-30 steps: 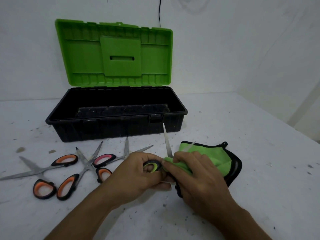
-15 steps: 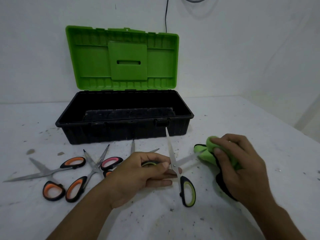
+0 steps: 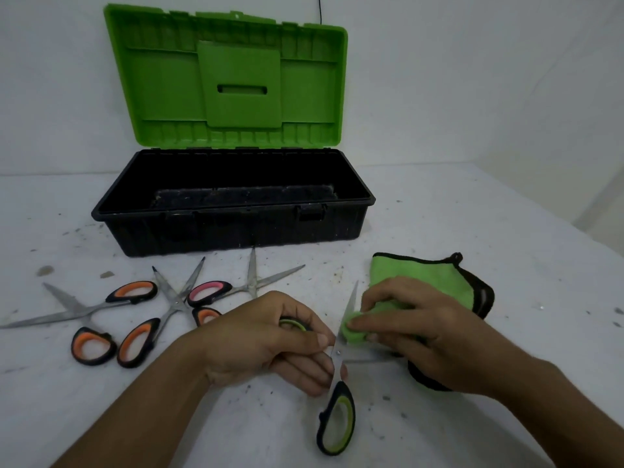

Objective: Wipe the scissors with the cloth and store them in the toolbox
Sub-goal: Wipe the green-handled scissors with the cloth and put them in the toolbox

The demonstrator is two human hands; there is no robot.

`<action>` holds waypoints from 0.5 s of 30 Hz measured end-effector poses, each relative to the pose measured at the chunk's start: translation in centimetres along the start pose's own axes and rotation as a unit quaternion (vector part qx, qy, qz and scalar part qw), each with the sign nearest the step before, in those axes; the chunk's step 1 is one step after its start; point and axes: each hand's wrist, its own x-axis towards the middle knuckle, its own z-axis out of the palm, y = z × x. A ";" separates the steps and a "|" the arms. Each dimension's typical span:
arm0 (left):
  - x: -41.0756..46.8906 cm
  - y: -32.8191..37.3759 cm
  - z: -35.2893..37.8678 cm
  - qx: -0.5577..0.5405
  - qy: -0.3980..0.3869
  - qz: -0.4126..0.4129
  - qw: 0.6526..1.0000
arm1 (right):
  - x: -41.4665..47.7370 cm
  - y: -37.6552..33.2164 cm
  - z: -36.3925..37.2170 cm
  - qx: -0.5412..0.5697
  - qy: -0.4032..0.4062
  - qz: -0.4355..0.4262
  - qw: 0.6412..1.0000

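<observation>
So, our left hand (image 3: 263, 342) grips the open green-handled scissors (image 3: 338, 388) near the pivot, our right hand (image 3: 422, 332) pinches the cloth (image 3: 435, 282) round one blade, toolbox (image 3: 236, 231) open behind on the surface (image 3: 472, 231).

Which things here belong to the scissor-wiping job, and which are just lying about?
In the job: green-handled scissors in the left hand; green cloth in the right hand; open toolbox; far-left orange-handled scissors, middle orange-handled scissors and pink-handled scissors, waiting.

Lying about: black cable on the wall; dirt specks on the table.
</observation>
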 end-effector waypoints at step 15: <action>0.1 -0.2 0.3 0.019 -0.005 0.016 1.000 | -0.7 -0.3 0.3 -0.118 -0.013 -0.004 0.993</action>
